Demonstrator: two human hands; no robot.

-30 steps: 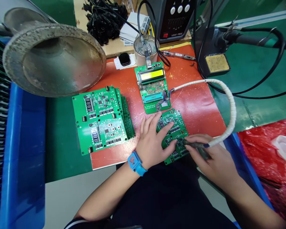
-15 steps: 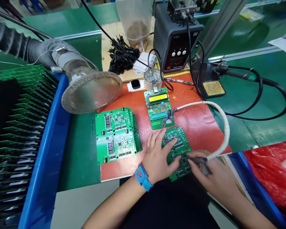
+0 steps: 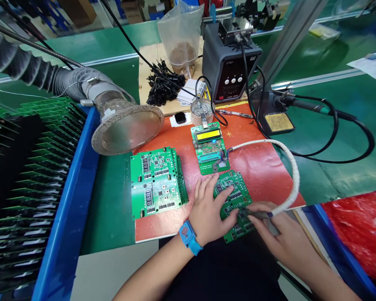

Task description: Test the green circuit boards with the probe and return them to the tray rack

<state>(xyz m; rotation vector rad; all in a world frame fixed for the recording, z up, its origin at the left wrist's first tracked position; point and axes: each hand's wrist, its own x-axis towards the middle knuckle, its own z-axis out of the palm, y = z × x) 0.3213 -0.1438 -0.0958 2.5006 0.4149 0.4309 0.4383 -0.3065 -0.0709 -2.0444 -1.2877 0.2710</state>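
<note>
A green circuit board (image 3: 235,190) lies at the front of the red mat, partly covered by my hands. My left hand (image 3: 210,213), with a blue wrist strap (image 3: 190,238), rests on its left side, fingers spread. In my right hand (image 3: 274,223) a dark probe (image 3: 259,214) is pinched, its tip down on the board's lower half; the fingers hide the exact contact. A white-sleeved cable (image 3: 293,167) runs from the probe to a programmer board (image 3: 208,146) with a lit yellow display, lying just beyond.
Stacked circuit boards (image 3: 156,184) sit to the left, under a fume extractor hood (image 3: 128,129). A blue bin (image 3: 65,200) holds rows of boards. Behind stand a soldering station (image 3: 232,62) and an iron in its holder (image 3: 278,121). Red plastic (image 3: 357,230) fills a bin at right.
The view has shifted slightly, so everything sits a little lower and the left side further right. Both hands keep the same places on the board.
</note>
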